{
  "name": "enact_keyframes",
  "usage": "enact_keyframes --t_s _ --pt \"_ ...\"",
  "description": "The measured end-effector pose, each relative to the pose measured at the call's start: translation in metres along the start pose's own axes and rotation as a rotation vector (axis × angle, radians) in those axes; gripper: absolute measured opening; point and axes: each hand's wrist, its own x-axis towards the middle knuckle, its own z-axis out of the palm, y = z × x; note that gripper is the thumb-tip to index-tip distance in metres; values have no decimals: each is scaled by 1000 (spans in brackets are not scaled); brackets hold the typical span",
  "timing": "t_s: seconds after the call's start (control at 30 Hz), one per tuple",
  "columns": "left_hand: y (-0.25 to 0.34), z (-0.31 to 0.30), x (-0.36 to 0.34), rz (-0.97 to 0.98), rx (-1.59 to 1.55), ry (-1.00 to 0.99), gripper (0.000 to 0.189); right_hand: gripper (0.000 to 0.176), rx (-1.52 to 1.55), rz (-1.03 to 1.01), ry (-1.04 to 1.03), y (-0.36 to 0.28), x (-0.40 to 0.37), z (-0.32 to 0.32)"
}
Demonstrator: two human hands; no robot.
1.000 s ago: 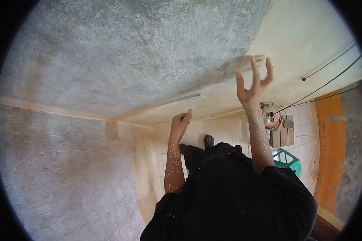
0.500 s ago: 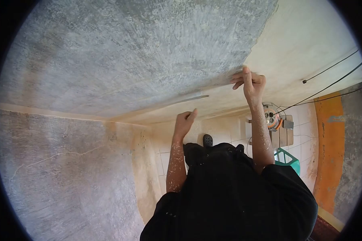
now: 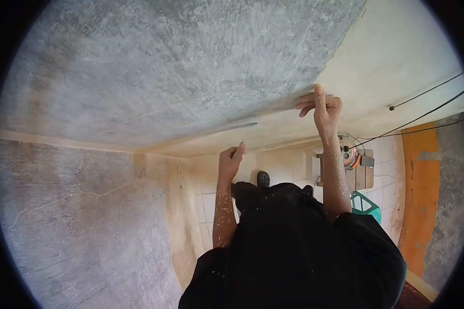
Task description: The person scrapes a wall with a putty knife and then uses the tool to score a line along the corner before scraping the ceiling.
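Observation:
My right hand (image 3: pixel 325 110) is raised at the wall, by the lower edge of the rough grey patch (image 3: pixel 216 56). Its thumb points up and its fingers reach toward the surface, apart, with nothing visible in them. Lower and to the left, my left hand (image 3: pixel 231 159) is closed in front of the cream lower wall (image 3: pixel 276 129), thumb uppermost. Its palm side is hidden, so whatever it may hold cannot be made out. A dark streak (image 3: pixel 242 125) marks the wall between the hands. Pale flakes speckle both forearms.
A round cable reel (image 3: pixel 344 147) sits on a small wooden stool (image 3: pixel 363 175) at right, beside a green plastic stool (image 3: pixel 365 203). Black cables (image 3: pixel 423 114) run across the right side. A cracked grey wall (image 3: pixel 87 221) stands at left. A dark clog (image 3: pixel 263 178) shows below.
My left hand has shifted slightly left and down. My right hand stays at nearly the same place by the wall, and the view has moved a little.

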Motion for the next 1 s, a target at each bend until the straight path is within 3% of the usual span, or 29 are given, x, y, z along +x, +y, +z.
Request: enact_keyframes --t_s 0.07,0.2,0.3,0.43,0.57,0.7,0.8,0.83,1.0 --pt "-2 -4 -14 -115 -99 48 49 54 4 13 2 -1 -3 1" --pt "2 5 -2 -64 -55 -23 49 54 0 17 29 0 -3 3" --pt "-6 0 -11 -133 -139 23 49 55 -5 12 28 -1 -4 2" --pt "5 8 -1 -20 -99 -57 43 55 11 0 31 -3 -2 4" --pt "-1 -24 -4 -159 -51 -11 51 55 7 -4 48 -4 2 4" --pt "9 2 2 33 21 -67 53 54 -8 25 58 -3 -4 5" --pt "-14 -18 -2 25 -18 31 52 54 0 16 47 -4 -2 6" --pt "-11 -34 0 -88 33 10 51 53 3 4 41 -4 0 4" --pt "-11 -1 16 160 178 -35 49 53 22 41 56 -4 -1 7"
